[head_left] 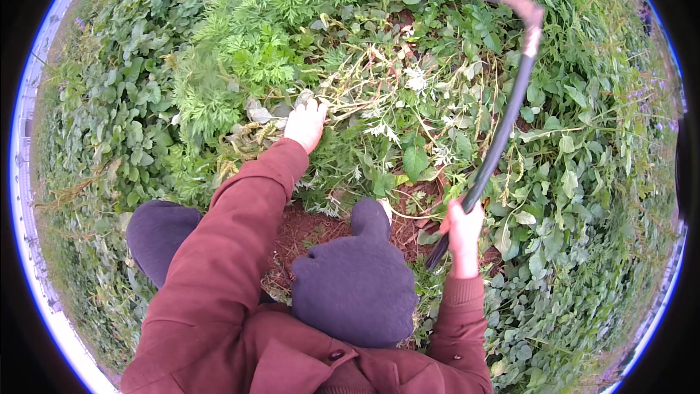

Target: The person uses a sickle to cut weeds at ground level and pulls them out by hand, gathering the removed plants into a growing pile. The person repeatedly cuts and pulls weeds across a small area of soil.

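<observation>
My right hand is wrapped round the lower part of a long black handle on a sickle. The sickle rises up and to the right, and its curved metal blade bends left at the top, over the leaves. My left hand reaches forward into the plants, its fingers closed on a bunch of pale, uprooted-looking weed stems. These stems fan out to the right of the hand and lie tangled over the greenery. What the fingertips press against is partly hidden by leaves.
Feathery bright green plants stand beyond my left hand. Broad-leaved plants spread on the left, and more leafy growth covers the right. Reddish soil shows between my bent knees.
</observation>
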Available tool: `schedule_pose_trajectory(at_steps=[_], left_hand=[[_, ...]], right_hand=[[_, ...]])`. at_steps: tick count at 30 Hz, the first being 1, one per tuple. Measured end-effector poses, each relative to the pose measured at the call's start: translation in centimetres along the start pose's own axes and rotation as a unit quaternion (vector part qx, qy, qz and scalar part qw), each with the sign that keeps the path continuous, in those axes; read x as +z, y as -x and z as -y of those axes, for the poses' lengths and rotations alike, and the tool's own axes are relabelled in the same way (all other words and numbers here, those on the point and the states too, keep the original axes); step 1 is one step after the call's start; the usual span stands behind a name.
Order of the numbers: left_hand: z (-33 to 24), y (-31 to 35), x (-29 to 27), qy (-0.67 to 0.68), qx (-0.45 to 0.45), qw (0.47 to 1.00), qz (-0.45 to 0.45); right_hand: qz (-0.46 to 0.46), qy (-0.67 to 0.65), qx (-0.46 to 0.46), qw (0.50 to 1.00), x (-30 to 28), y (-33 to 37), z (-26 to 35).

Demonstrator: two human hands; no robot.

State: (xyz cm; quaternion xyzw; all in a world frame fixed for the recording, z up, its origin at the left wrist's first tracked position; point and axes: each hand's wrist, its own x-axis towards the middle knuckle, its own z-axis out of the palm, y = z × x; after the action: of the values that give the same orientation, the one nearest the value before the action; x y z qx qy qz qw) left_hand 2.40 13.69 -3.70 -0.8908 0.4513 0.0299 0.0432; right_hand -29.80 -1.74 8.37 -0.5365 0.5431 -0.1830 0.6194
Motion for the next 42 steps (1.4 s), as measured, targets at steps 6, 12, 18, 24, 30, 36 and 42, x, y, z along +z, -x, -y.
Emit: schedule_pose_trajectory(at_steps=[6,12,18,24,30,36,42], left_hand=[[1.7,-0.4,-1.1,-0.024,0.005,0.998,-0.051],[5.0,-1.4,-2.0,-0.01,0.003,0.998,-0.056],[8.0,4.2,-0.2,-0.031,-0.013,0.999,-0.008],[6.9,8.8,1.3,0.0,-0.006,1.0,-0.003],[7.1,9.8,0.7,-0.01,-0.019,1.0,0.013],[6.8,10.3,1.1,0.005,-0.029,0.999,0.036],[9.8,11.8,-0.5,-0.018,-0.011,0.999,0.033]], right_hand=[[0.105,-0.108,-0.219,0.964,4.4,-11.3,9.0],[0.076,0.272,0.134,0.95,4.7,-9.3,-5.2],[0.094,0.006,0.186,0.978,-1.9,4.7,-12.0],[0.025,0.045,0.05,0.997,-2.8,2.2,-5.5],[0.023,-0.001,-0.127,0.992,2.5,-5.7,3.8],[0.012,0.232,-0.12,0.965,10.0,-14.3,1.6],[0.154,0.032,0.093,0.983,10.3,-7.8,-7.2]])
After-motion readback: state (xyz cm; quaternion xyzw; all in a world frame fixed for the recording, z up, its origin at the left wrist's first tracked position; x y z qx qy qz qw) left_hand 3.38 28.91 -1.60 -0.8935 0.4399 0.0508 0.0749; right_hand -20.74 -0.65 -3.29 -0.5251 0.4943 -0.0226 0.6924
